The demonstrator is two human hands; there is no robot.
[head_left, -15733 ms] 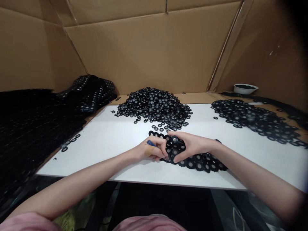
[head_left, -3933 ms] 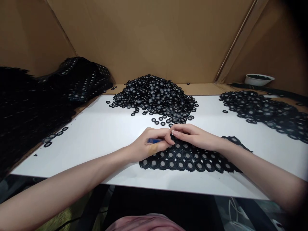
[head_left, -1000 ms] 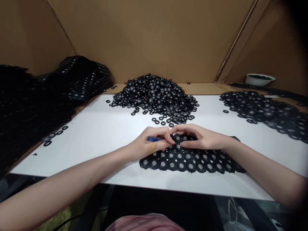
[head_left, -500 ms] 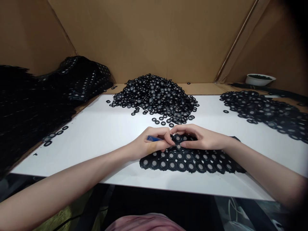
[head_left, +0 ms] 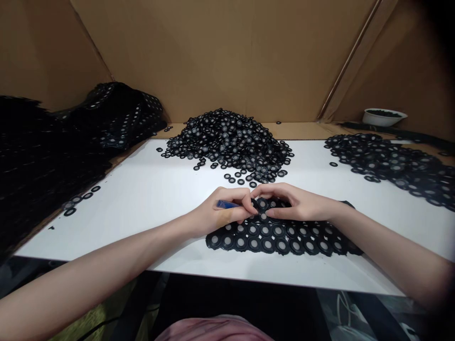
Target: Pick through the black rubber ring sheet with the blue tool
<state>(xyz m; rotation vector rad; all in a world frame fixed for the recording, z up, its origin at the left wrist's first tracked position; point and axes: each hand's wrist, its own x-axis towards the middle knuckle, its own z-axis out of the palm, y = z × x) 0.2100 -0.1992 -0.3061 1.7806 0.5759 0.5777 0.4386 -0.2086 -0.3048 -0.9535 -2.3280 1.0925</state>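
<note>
A black sheet of joined rings with pale grey centres (head_left: 282, 246) lies on the white tabletop under both hands. My left hand (head_left: 229, 208) is closed around a small blue-handled tool (head_left: 226, 204); its working tip is hidden by the fingers, which press against the sheet's upper left part. My right hand (head_left: 293, 201) grips that same part of the sheet, index finger at its far edge and thumb on top, with a couple of rings showing between them. The two hands nearly touch at the fingertips.
A large heap of loose black rings (head_left: 227, 139) stands at the back middle, and another pile (head_left: 391, 163) spreads at the right. Dark stacked sheets (head_left: 121, 113) fill the left side. A white bowl (head_left: 384, 117) sits back right. Cardboard walls (head_left: 220, 57) enclose the table.
</note>
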